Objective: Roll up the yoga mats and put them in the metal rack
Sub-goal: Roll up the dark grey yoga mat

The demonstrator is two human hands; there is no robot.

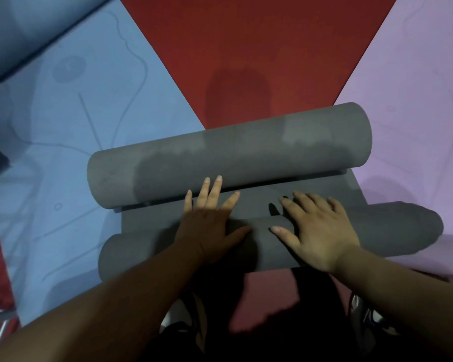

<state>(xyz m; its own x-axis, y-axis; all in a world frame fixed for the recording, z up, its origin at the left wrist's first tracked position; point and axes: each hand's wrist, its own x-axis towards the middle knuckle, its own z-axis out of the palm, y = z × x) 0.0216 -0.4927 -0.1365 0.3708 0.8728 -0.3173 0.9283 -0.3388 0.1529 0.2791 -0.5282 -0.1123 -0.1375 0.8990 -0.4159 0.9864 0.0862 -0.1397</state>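
Pressing down on the near roll (141, 254) of the grey yoga mat (154, 218) with left hand (209, 226) and right hand (317, 231), both flat, fingers spread, gripping nothing. Left fingertips reaching onto the far roll (233, 152). Lying across red floor (246, 48), between a flat blue mat (89, 126) and a lilac mat (416, 100). Resting far left: a rolled blue mat (24, 30).

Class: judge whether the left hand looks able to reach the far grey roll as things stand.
Probably yes: the left hand lies open beside the far grey roll, two fingertips seemingly on it, nothing between.
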